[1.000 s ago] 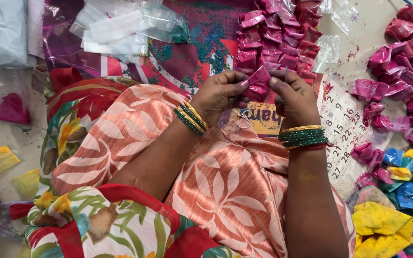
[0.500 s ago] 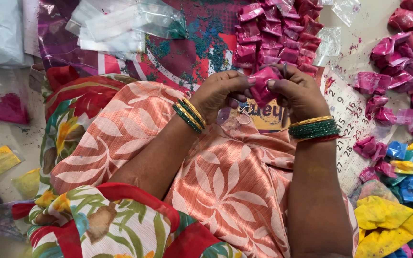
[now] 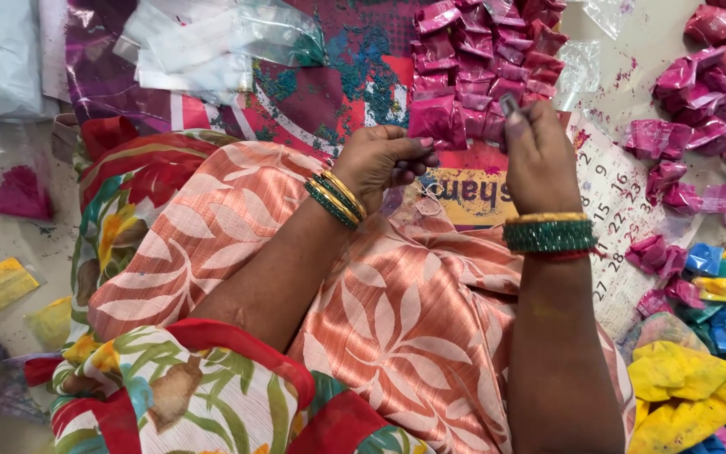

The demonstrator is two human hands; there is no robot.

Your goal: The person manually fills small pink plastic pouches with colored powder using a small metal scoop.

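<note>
Pink packets: a heap of small pouches [image 3: 485, 50] lying ahead of the knees.
Blue and yellow packets [image 3: 720, 282]: far right.
Left hand [image 3: 384, 160]: fingers curled, pinching one pink packet [image 3: 437, 119].
Right hand [image 3: 535, 147]: fingers closed, thumb and forefinger pressed together just beside that packet.

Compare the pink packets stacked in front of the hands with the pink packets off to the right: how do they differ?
The stacked pink packets lie in neat overlapping rows on the printed sheet; the scattered pink packets lie loose, crumpled and apart on the pale floor. The stack sits just beyond the left hand and right hand; the scattered ones lie farther right. Both are small clear packets of pink powder.
</note>
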